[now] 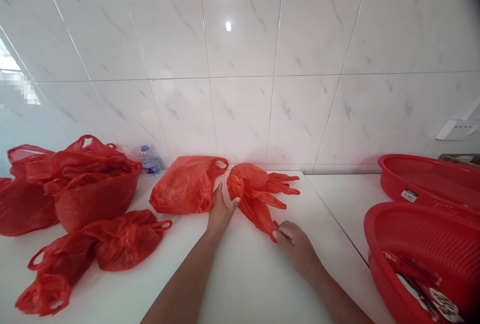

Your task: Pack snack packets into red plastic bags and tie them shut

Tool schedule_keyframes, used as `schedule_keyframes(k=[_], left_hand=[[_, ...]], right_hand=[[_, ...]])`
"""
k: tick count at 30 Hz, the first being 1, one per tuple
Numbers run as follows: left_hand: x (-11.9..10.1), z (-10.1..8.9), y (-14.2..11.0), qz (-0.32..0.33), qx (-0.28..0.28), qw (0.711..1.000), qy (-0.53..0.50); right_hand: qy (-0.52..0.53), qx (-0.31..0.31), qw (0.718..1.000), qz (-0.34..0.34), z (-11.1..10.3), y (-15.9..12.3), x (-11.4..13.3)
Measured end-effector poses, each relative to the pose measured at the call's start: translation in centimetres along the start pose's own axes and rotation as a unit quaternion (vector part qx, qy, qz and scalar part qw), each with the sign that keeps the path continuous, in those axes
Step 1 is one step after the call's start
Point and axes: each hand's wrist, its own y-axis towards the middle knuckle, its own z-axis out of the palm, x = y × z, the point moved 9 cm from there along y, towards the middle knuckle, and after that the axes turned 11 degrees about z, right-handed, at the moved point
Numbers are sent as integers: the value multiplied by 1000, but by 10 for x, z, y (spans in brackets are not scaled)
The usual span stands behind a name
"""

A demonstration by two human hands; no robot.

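My right hand [294, 241] pinches the red plastic bag's [255, 195] corner at frame centre, left hand [220, 211] flat and spread beside it; thin film could slip or tear

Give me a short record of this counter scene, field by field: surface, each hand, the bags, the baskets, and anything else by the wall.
surface: white countertop against a white marble-look tiled wall
left hand: flat, fingers open, pressing a crumpled red plastic bag
right hand: pinching the same bag's near corner
other bags: flat red plastic bag; two loose crumpled ones; heap on the left
baskets: two red mesh plastic baskets on the right
by wall: small clear plastic bottle
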Motion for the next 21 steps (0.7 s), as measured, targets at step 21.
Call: schedule_keyframes(k=[21], left_hand=[[-4, 17, -20, -115, -35, 861, -495]], right_hand=[[-36, -86, 995, -26, 44, 70, 19]])
